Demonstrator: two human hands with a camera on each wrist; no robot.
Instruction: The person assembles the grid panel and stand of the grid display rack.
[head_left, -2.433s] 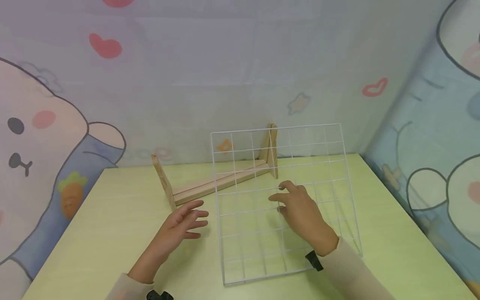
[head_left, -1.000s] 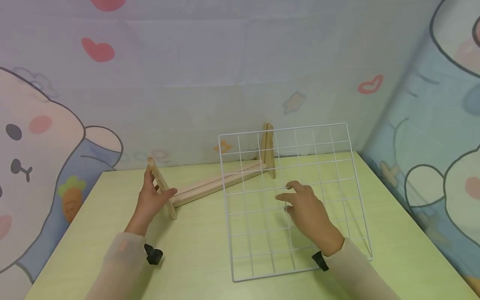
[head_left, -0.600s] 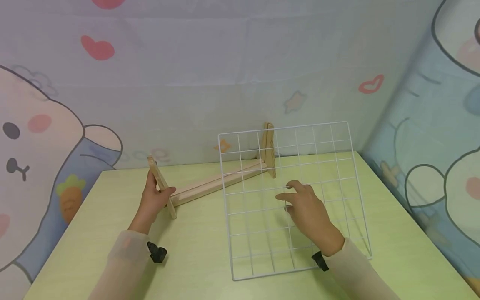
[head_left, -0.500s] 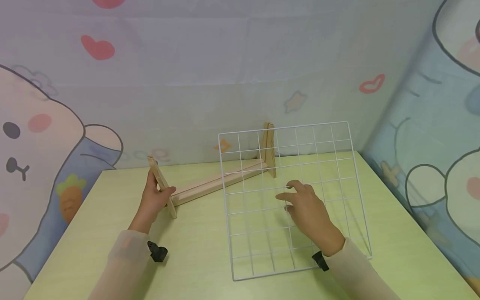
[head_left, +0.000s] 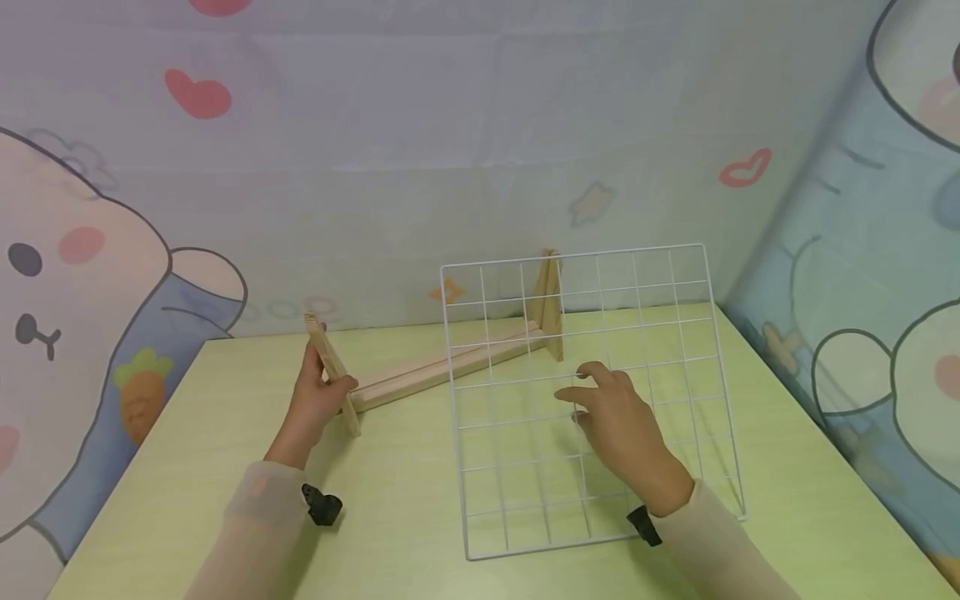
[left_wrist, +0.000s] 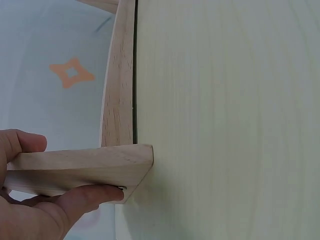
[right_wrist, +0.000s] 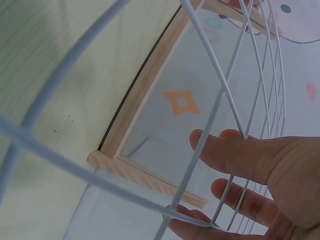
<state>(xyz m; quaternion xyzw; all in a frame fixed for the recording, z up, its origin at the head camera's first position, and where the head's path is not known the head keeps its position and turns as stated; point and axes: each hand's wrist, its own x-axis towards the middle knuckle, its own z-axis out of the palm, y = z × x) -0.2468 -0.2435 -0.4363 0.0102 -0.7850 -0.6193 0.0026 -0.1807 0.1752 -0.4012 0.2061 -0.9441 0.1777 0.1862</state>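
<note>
My left hand (head_left: 311, 404) grips the left end board (head_left: 328, 354) of a pale wooden stand, thumb on its outer face in the left wrist view. A long crossbar (head_left: 450, 368) joins this board to the right end board (head_left: 553, 321), which stands near the back wall. My right hand (head_left: 624, 433) holds a white wire grid panel (head_left: 510, 382), its fingers and thumb (right_wrist: 225, 152) hooked among the wires. The panel leans upright in front of the stand's right part. Through its mesh the right end board shows in the right wrist view.
A pale yellow-green table (head_left: 405, 500) lies under everything. Behind it hangs a cloth backdrop (head_left: 420, 100) printed with hearts and cartoon animals, which continues along the right side. A small black device (head_left: 322, 505) sits at the left wrist.
My left hand has moved from beside the grid to the left end board and taken hold of it. Over the last half second the stand has shifted slightly right. The right hand keeps its hold.
</note>
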